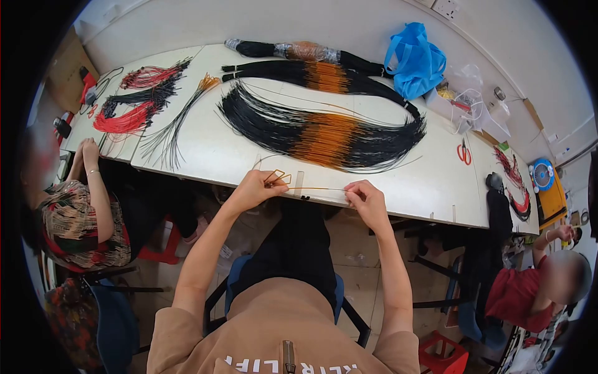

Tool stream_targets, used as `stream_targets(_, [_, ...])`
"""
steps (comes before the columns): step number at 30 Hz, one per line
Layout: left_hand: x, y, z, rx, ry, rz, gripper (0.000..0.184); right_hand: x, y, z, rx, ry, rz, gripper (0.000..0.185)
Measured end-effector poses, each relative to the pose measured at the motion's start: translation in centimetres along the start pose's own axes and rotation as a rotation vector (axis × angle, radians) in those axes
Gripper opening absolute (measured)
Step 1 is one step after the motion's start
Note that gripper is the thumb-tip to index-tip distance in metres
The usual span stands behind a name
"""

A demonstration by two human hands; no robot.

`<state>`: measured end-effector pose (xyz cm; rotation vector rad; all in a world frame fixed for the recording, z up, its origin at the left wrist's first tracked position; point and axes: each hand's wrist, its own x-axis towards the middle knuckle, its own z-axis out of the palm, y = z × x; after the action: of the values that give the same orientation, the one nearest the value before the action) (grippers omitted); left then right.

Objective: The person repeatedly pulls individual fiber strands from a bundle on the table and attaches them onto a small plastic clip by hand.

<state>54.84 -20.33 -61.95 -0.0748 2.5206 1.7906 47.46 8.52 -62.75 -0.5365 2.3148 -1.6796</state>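
Near the table's front edge, my left hand (254, 190) is closed on a thin wire (314, 188) with an orange middle section. An orange bent loop (278, 179) stands up from the same fingers; whether it belongs to that wire I cannot tell. My right hand (366, 201) pinches the wire's dark end, so it runs nearly straight between both hands. Just beyond them lies a wide fanned bundle of black and orange wires (330, 138). Behind it rests a tighter tied bundle (325, 76) in the same colours.
A plastic-wrapped bundle (308, 51) and a blue bag (416, 61) are at the back. Orange-handled scissors (464, 153) lie to the right. Red and black wires (128, 115) and a loose wire bunch (187, 118) lie left. People sit on both sides.
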Motion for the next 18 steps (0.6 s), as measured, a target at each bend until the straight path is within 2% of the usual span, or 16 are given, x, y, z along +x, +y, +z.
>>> stream_targets(4, [0.0,0.7,0.2,0.041,0.005,0.0,0.03,-0.1,0.7,-0.3,-0.088,-0.018,-0.035,0.005])
stream_targets(5, [0.0,0.7,0.2,0.042,0.003,0.001,0.03,-0.3,0.3,-0.2,-0.087,-0.017,-0.035,0.005])
stream_targets(9, [0.0,0.4,0.2,0.071,0.015,0.069,0.026,-1.0,-2.2,0.6,-0.447,0.142,-0.289,0.011])
stream_targets(11, [-0.2,0.5,0.4,0.076,0.005,0.071,0.022,-0.6,-2.6,1.8,-0.534,0.132,-0.455,0.019])
stream_targets(14, [-0.1,0.9,0.6,0.093,-0.029,0.097,0.015,0.2,-2.7,4.8,-0.502,0.077,-0.562,0.013])
stream_targets(15, [0.0,0.8,0.5,0.095,-0.028,0.099,0.015,0.3,-2.5,5.0,-0.502,0.079,-0.565,0.013])
stream_targets(18, [0.2,-0.1,0.4,0.046,0.012,0.112,0.015,0.7,-1.7,5.7,-0.427,-0.035,-0.365,0.01])
